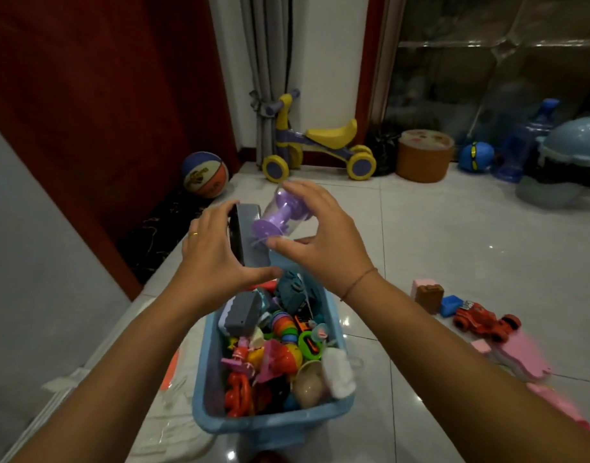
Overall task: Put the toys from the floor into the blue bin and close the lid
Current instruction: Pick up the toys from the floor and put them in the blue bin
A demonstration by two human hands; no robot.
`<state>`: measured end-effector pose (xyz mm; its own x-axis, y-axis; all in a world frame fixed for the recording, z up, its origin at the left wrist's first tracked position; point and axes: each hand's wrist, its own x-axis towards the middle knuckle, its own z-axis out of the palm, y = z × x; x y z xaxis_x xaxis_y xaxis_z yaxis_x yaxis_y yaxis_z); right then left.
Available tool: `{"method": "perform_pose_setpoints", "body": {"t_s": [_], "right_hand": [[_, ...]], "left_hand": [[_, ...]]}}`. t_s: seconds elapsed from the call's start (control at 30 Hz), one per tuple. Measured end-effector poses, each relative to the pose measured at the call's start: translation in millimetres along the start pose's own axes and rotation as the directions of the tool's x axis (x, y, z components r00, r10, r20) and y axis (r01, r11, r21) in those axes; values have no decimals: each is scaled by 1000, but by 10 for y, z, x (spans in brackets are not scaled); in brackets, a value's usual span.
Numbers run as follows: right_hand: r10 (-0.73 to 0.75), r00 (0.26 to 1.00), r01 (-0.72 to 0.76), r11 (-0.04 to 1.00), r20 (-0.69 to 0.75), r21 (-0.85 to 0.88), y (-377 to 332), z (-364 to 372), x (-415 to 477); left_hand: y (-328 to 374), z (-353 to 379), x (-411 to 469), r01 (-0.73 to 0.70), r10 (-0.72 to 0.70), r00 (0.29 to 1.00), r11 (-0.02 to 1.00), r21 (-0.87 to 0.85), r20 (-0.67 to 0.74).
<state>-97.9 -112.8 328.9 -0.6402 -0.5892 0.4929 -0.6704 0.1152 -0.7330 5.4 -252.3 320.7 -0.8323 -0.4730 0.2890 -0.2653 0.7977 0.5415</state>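
Observation:
The blue bin (207, 372) stands open on the floor below me, packed with several colourful toys. Above its far end, my left hand (213, 255) grips a flat grey-and-black box-like toy (245, 235) by its edges. My right hand (323, 235) holds a purple spool-shaped toy (278, 213) inside a clear casing, thumb under it and fingers over the top. On the floor to the right lie a red toy car (484, 322), a blue block (450, 305), a brown block (429, 295) and pink pieces (520, 355). No lid can be made out.
A white cloth or bag (173, 426) lies left of the bin. Against the far wall stand a yellow ride-on bike (317, 142), a basketball (205, 175), an orange stool (424, 155), water jugs (527, 142) and a blue helmet-like toy (574, 145). A grey wall runs along the left.

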Motion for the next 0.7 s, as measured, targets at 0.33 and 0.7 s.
{"method": "perform_pose_setpoints", "body": {"t_s": [0.33, 0.7], "right_hand": [[108, 978, -106, 994, 176, -18, 167, 296, -268], [439, 780, -242, 869, 446, -432, 1132, 721, -1309]], "left_hand": [[-436, 131, -174, 75, -76, 993, 997, 12, 92], [-1061, 994, -635, 108, -222, 848, 962, 252, 482]]}}
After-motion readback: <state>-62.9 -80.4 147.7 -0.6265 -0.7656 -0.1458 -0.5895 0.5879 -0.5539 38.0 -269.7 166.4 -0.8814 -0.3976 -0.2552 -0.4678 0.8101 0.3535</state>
